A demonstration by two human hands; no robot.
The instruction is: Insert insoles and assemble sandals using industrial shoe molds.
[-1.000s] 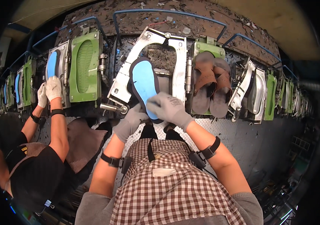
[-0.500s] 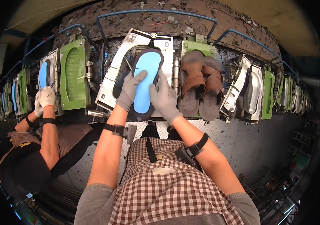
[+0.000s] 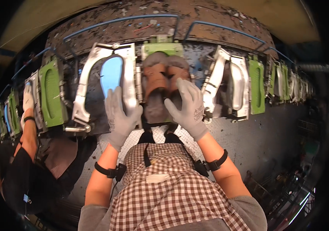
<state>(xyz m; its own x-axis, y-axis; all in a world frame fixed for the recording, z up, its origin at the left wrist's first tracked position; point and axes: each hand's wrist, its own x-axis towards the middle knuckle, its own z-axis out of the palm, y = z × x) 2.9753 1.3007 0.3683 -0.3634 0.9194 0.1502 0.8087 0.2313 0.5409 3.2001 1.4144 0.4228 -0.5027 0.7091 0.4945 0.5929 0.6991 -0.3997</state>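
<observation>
A sole with a bright blue top and dark rim (image 3: 111, 75) lies on the metal mould (image 3: 83, 90) in front of me. My left hand (image 3: 121, 117), in a grey glove, is open over the sole's near end; I cannot tell whether it touches it. Just right of it, a pair of brown strapped sandals (image 3: 157, 79) rests side by side on a green mould half (image 3: 163, 48). My open right hand (image 3: 187, 109), gloved alike, hovers at the right sandal with thumb and fingers apart and covers part of it. Contact there is unclear.
To the left stands a green mould half (image 3: 51, 92), beyond which a co-worker's gloved hand (image 3: 28, 96) reaches to another mould. Right of the sandals are a silver mould (image 3: 238, 86) and a green one (image 3: 257, 86). Blue rails (image 3: 122, 21) run behind.
Both hands have let go of the blue-topped sole, which now lies on the metal mould. My hands have opened and the right one has come to the sandals. The view has shifted rightward.
</observation>
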